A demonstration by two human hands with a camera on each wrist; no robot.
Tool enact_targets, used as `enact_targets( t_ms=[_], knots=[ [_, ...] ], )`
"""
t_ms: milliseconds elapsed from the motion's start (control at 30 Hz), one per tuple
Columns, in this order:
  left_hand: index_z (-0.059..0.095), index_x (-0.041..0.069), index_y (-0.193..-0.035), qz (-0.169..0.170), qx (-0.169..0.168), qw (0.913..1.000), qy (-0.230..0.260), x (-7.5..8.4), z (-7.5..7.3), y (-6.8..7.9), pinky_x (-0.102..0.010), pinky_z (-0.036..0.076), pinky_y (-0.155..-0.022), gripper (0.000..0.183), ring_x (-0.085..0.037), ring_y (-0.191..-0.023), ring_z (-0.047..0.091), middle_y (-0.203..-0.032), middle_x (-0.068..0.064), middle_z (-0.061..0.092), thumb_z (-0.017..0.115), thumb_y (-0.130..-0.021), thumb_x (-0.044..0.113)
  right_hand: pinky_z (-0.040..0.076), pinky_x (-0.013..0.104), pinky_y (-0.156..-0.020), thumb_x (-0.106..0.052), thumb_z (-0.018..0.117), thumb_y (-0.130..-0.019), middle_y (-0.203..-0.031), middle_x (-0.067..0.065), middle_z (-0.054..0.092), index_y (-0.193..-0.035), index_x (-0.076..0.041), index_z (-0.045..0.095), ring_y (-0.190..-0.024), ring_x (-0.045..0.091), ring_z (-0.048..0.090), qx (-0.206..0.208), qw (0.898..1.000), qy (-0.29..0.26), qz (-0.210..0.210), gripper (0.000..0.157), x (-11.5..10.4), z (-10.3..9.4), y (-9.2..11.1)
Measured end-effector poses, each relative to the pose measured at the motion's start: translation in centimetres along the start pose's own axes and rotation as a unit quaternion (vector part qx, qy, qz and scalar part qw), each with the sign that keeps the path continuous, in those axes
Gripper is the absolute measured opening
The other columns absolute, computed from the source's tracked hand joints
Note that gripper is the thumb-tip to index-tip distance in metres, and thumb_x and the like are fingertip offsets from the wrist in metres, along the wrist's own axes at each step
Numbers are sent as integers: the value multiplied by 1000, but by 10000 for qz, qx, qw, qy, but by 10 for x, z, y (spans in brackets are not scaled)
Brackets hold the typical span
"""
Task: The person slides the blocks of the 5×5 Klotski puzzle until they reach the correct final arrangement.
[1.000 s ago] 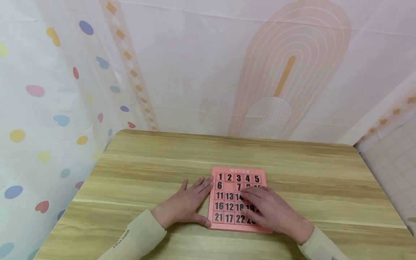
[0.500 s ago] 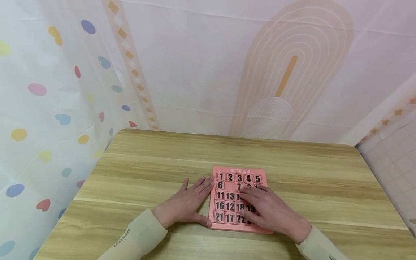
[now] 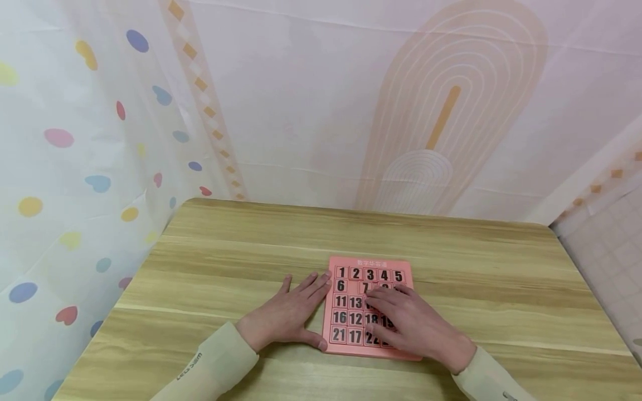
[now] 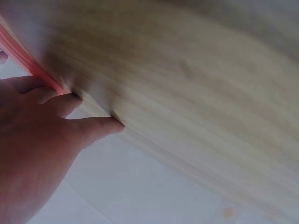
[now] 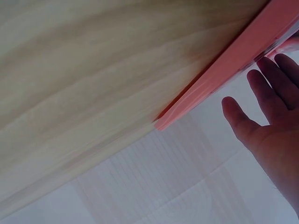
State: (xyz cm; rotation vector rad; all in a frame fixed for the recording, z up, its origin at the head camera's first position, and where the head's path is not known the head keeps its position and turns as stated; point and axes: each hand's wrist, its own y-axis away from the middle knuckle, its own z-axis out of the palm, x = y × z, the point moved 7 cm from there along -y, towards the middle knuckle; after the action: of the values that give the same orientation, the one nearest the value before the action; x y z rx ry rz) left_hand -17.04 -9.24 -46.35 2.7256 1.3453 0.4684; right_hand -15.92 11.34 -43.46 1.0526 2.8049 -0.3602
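Note:
A pink sliding number puzzle (image 3: 346,261) lies flat on the table, its tiles printed with black numerals. My left hand (image 3: 281,317) rests beside it, fingertips at the upper left edge and thumb at the lower left corner. Over the puzzle's right side spreads my right hand (image 3: 418,323), its fingers extended and a fingertip at the lower edge of the 7 tile (image 3: 365,287). A narrow gap shows between that tile and the 6 tile (image 3: 341,285). Several tiles on the right are hidden under this hand. The right wrist view shows the puzzle's side edge (image 5: 224,60) near its fingers.
The wood-grain table (image 3: 241,245) extends around the puzzle on all sides. A pale patterned curtain (image 3: 301,111) hangs behind its far edge, and a dotted one (image 3: 100,223) hangs along the left.
The 7 tile has slid left toward the 6 tile, narrowing the gap. My right hand has shifted slightly left with it. My left hand holds its place at the puzzle's edge.

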Motion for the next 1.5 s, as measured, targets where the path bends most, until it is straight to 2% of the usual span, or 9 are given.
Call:
enact_targets(
  t_ms=[633, 1500],
  knots=[
    [25, 7, -164, 16, -21, 10000, 90, -1, 0, 0, -72, 17, -119, 123, -33, -157, 17, -173, -7, 13, 70, -76, 79, 41, 57, -113, -50, 58, -103, -140, 11, 65, -134, -6, 69, -131, 29, 60, 28, 9999, -90, -133, 54, -4, 1, -6],
    [28, 4, -163, 131, 80, 9999, 10, 1, -1, 1, -74, 21, -117, 121, -35, -156, 20, -173, -9, 15, 70, -77, 77, 39, 55, -115, -53, 52, -105, -141, 8, 65, -137, -8, 67, -134, 26, 58, -228, 9997, -40, -42, 57, -6, 7, -13]
  ],
)
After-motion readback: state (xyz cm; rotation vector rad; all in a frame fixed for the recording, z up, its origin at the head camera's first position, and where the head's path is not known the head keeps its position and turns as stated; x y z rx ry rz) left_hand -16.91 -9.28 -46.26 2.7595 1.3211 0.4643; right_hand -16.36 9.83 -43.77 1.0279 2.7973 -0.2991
